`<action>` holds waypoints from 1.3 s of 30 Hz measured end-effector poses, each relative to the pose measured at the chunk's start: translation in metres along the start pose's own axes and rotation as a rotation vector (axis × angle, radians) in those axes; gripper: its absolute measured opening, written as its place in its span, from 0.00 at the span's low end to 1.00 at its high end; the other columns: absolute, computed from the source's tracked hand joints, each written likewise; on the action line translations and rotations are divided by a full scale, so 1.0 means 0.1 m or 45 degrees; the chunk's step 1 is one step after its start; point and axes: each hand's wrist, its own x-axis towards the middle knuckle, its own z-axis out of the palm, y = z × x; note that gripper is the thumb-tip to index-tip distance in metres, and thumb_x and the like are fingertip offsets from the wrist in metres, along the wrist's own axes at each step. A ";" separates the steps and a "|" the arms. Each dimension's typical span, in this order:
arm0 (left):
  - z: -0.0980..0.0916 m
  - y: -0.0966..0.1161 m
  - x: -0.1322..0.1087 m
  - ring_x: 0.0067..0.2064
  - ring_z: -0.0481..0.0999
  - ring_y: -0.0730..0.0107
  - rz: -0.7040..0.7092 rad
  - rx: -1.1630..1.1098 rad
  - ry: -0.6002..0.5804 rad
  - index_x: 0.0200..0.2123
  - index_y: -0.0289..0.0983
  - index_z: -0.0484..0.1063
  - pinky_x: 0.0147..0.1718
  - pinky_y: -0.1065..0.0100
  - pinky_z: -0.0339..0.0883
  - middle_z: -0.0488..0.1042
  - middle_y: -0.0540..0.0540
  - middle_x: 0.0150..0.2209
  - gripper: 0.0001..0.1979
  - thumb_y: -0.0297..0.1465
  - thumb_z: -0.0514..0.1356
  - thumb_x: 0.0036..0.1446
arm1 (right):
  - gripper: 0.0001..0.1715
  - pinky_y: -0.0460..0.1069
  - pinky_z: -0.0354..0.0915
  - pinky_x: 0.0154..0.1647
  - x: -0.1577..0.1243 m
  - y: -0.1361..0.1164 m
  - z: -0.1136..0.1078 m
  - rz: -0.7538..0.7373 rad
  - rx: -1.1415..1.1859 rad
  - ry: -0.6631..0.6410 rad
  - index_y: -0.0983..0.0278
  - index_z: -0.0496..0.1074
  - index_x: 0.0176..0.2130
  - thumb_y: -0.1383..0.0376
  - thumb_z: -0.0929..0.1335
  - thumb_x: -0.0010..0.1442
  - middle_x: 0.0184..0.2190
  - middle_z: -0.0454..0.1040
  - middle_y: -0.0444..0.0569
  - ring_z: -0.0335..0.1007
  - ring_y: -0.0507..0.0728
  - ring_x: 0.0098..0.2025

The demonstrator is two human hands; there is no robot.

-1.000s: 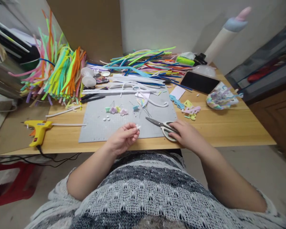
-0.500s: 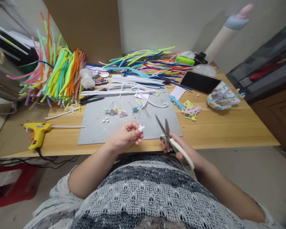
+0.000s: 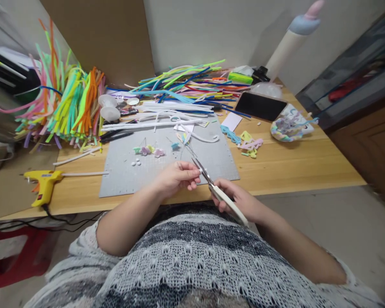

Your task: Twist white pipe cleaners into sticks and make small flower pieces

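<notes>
My left hand (image 3: 177, 179) pinches a small white fuzzy pipe cleaner piece (image 3: 200, 172), mostly hidden by the fingertips. In my right hand (image 3: 244, 200) is a pair of scissors with a white handle (image 3: 231, 206). Their blades (image 3: 205, 172) are nearly closed and lie right at the white piece; whether they touch it I cannot tell. Both hands are over the near edge of a grey cutting mat (image 3: 120, 175). Beyond them on the mat lie small pastel flowers (image 3: 158, 152), a blue one (image 3: 175, 146), thin wires (image 3: 191, 149) and a few little white balls (image 3: 138, 163).
A yellow glue gun (image 3: 45, 184) with its stick and cord lies at the left. Bundled pipe cleaners (image 3: 73, 102) stand behind it, and loose ones (image 3: 186, 83) are heaped along the wall. White stems (image 3: 154, 125) cross the mat's back. A phone (image 3: 261, 106) leans at right.
My right hand has brought the scissors left to the white piece, and their blades have come together from wide apart. The whole view has shifted slightly.
</notes>
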 end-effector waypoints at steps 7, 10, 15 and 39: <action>0.09 0.14 0.29 0.19 0.69 0.82 -0.198 0.130 -0.085 0.24 0.30 0.68 0.18 0.79 0.59 0.72 0.50 0.20 0.06 0.25 0.62 0.50 | 0.23 0.42 0.57 0.16 -0.03 -0.04 -0.04 0.094 0.111 0.147 0.62 0.56 0.31 0.48 0.68 0.51 0.21 0.66 0.39 0.64 0.47 0.17; 0.13 0.19 0.46 0.19 0.69 0.82 -0.264 0.176 -0.123 0.24 0.30 0.69 0.18 0.79 0.59 0.72 0.49 0.21 0.06 0.24 0.62 0.51 | 0.22 0.41 0.56 0.12 -0.05 -0.01 -0.10 0.095 0.110 0.244 0.62 0.56 0.30 0.49 0.67 0.51 0.18 0.66 0.38 0.63 0.47 0.13; 0.26 0.28 0.75 0.19 0.69 0.81 -0.385 0.185 -0.088 0.24 0.29 0.69 0.17 0.79 0.59 0.71 0.49 0.19 0.06 0.22 0.60 0.53 | 0.22 0.40 0.54 0.09 -0.06 0.03 -0.20 0.098 0.183 0.441 0.63 0.59 0.29 0.47 0.66 0.52 0.16 0.67 0.39 0.63 0.48 0.12; -0.69 0.07 -0.86 0.24 0.70 0.77 0.196 0.607 0.691 0.28 0.34 0.69 0.27 0.73 0.67 0.71 0.52 0.22 0.13 0.34 0.67 0.41 | 0.11 0.51 0.61 0.35 0.19 -0.07 -0.69 -0.201 -1.384 0.642 0.61 0.72 0.37 0.61 0.67 0.52 0.35 0.76 0.49 0.69 0.59 0.36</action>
